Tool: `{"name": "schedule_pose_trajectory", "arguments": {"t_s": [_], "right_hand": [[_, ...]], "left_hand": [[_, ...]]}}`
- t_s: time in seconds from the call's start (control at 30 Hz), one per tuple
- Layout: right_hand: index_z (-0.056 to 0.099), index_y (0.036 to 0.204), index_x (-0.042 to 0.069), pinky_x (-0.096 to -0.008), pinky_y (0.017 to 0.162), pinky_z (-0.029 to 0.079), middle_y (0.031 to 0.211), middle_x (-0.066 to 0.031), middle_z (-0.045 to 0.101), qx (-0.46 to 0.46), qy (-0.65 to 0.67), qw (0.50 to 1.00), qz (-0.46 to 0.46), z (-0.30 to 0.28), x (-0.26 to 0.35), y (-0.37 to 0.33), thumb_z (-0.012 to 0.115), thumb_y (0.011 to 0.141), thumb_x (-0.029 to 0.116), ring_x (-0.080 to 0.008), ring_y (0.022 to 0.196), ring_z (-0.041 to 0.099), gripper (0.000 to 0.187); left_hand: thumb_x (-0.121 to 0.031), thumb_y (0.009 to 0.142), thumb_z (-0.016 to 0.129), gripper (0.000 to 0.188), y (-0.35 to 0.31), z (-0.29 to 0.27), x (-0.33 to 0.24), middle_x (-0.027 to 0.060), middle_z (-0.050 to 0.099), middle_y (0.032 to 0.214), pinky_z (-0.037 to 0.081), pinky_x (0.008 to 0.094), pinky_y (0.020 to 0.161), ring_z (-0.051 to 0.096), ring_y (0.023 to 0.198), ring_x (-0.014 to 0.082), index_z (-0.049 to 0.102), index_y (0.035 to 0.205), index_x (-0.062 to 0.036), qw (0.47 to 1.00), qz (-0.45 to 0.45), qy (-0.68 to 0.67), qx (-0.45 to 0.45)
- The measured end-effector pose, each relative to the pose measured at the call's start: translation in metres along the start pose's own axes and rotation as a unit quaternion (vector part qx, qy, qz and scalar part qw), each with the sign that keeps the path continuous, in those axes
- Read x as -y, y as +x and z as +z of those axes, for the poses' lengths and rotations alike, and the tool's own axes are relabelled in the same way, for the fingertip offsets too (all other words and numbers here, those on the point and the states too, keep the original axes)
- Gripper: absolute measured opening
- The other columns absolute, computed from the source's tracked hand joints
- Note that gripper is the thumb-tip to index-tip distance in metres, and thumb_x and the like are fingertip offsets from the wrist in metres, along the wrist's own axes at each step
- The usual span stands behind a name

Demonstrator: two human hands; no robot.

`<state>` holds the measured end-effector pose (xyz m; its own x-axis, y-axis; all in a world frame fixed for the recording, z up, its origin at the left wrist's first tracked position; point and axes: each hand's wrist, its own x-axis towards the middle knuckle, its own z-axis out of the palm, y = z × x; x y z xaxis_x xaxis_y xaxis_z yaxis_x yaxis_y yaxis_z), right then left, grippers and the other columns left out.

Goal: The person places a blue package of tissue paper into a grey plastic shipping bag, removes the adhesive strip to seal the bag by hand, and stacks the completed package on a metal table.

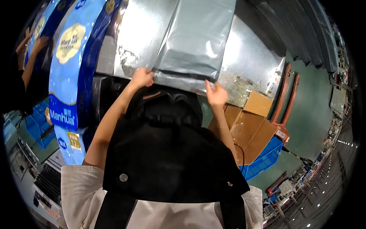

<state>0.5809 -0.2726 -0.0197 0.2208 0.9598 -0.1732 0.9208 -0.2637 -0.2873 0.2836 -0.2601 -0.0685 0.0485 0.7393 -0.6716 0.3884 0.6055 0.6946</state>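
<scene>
A large grey plastic mailing bag (192, 42) lies flat on a shiny metal tabletop (248, 53), its near edge at the front of the table. My left hand (142, 78) pinches the near left corner of the bag between thumb and curled fingers. At the near right corner, my right hand (216, 94) grips the edge with its thumb pointing up on top. The strip of bag between my hands looks stretched taut, with a dark band across it. What lies inside the bag, if anything, is hidden.
Tall light-blue and dark-blue packages (66, 68) stand at the left. Beyond them is another person's arm (32, 57). An open cardboard box (246, 131) sits over a blue crate (263, 160) at the right, near orange-red pallet-jack forks (286, 99). Dark grey sheets (293, 26) hang at the far right.
</scene>
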Motion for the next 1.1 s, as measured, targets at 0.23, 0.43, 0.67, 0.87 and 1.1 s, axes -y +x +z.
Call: {"name": "schedule_pose_trajectory", "arguments": {"t_s": [0.23, 0.43, 0.67, 0.87, 1.1], "right_hand": [[0.058, 0.100, 0.006, -0.0434, 0.083, 0.040, 0.102, -0.0191, 0.057, 0.150, -0.025, 0.981, -0.118, 0.054, 0.055, 0.059, 0.049, 0.077, 0.031, -0.0370, 0.096, 0.052, 0.035], [0.056, 0.098, 0.005, -0.0407, 0.073, 0.045, 0.093, -0.0194, 0.054, 0.054, -0.097, 0.973, -0.203, 0.069, 0.030, 0.031, 0.053, 0.080, 0.028, -0.0283, 0.088, 0.054, 0.030], [0.056, 0.094, 0.005, -0.0384, 0.068, 0.046, 0.087, -0.0097, 0.052, -0.039, 0.145, 0.949, -0.279, 0.086, 0.035, -0.007, 0.061, 0.074, 0.018, -0.0274, 0.083, 0.053, 0.024], [0.054, 0.084, 0.002, -0.0400, 0.068, 0.046, 0.089, -0.0148, 0.050, -0.056, 0.094, 0.953, -0.284, 0.093, 0.046, -0.005, 0.057, 0.076, 0.014, -0.0321, 0.081, 0.053, 0.014], [0.049, 0.082, 0.001, -0.0372, 0.068, 0.044, 0.079, -0.0138, 0.051, 0.056, 0.100, 0.891, -0.440, 0.075, -0.004, -0.046, 0.053, 0.074, 0.007, -0.0309, 0.077, 0.052, 0.010]], "left_hand": [[-0.008, 0.079, 0.044, 0.023, -0.019, -0.007, -0.012, 0.0127, 0.061, 0.060, 0.050, 0.0275, 0.047, 0.060, 0.052, 0.0168, 0.059, 0.069, 0.0069, 0.997, 0.025, 0.062, 0.026], [-0.010, 0.086, 0.044, 0.021, -0.007, -0.004, 0.001, 0.0096, 0.060, 0.066, 0.048, 0.0254, 0.053, 0.057, 0.057, 0.0135, 0.057, 0.083, 0.0067, 0.993, 0.066, 0.079, 0.050], [-0.017, 0.078, 0.058, 0.024, 0.007, 0.007, 0.016, 0.0083, 0.062, 0.073, 0.046, 0.0276, 0.060, 0.058, 0.064, 0.0143, 0.059, 0.087, 0.0051, 0.980, 0.121, 0.158, -0.007], [-0.028, 0.074, 0.059, 0.028, 0.007, 0.027, -0.009, 0.0175, 0.059, 0.063, 0.046, 0.0395, 0.064, 0.060, 0.067, 0.0323, 0.062, 0.071, -0.0005, 0.954, 0.124, 0.211, -0.172], [-0.024, 0.076, 0.056, 0.024, 0.011, 0.022, -0.007, 0.0172, 0.058, 0.061, 0.045, 0.0387, 0.061, 0.059, 0.063, 0.0323, 0.063, 0.074, -0.0008, 0.950, 0.165, 0.219, -0.152]]}}
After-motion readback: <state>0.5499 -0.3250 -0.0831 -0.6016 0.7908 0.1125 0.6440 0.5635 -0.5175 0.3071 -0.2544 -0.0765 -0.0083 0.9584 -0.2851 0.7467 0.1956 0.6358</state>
